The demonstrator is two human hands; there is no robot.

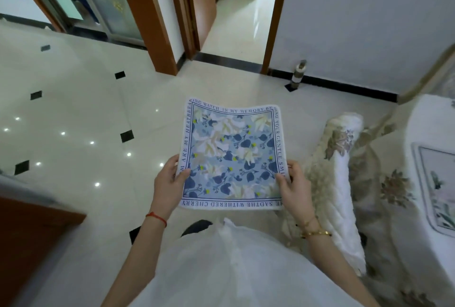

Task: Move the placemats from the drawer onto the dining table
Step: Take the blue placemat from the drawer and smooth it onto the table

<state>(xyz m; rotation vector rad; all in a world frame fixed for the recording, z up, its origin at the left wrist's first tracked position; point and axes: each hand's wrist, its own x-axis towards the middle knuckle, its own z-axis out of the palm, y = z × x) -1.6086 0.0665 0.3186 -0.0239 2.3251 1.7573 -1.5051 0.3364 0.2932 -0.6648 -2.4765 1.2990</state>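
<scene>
A square placemat (pixel 232 151) with a blue and white flower print and a border of lettering is held flat in front of me, above the floor. My left hand (pixel 170 181) grips its left edge, thumb on top. My right hand (pixel 294 186) grips its right edge the same way. At the far right, the dining table (pixel 428 122) has a white cover, and a second placemat (pixel 437 188) with a pale flower print lies on it, partly cut off by the frame edge.
A chair (pixel 337 171) with a white and floral padded cover stands between me and the table. A brown wooden cabinet corner (pixel 29 232) is at the lower left. Glossy tiled floor (pixel 86 114) stretches ahead to doorways (pixel 236 23). A bottle (pixel 298 74) stands by the wall.
</scene>
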